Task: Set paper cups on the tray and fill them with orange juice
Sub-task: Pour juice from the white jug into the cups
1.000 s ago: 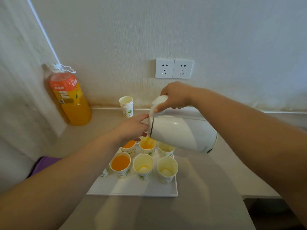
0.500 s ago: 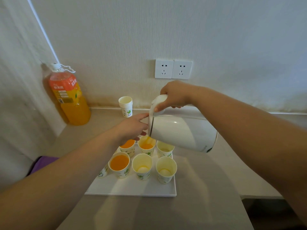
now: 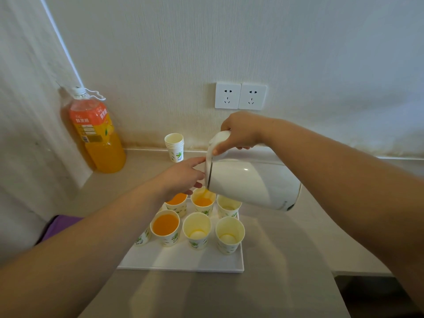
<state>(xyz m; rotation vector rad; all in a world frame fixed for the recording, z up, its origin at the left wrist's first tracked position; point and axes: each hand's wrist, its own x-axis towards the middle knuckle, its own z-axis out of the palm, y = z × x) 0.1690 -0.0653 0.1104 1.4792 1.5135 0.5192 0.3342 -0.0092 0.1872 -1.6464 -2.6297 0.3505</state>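
The right hand, at the centre of the frame, curls round the handle of a white kettle and holds it tipped to the left. The left hand lies with fingers nearly straight against the kettle's lid end. Orange juice runs from the spout into the middle back cup. The cups stand in two rows on the white tray at lower centre: two on the left hold juice, three look empty. A spare stack of cups stands by the wall. A juice bottle stands at the left.
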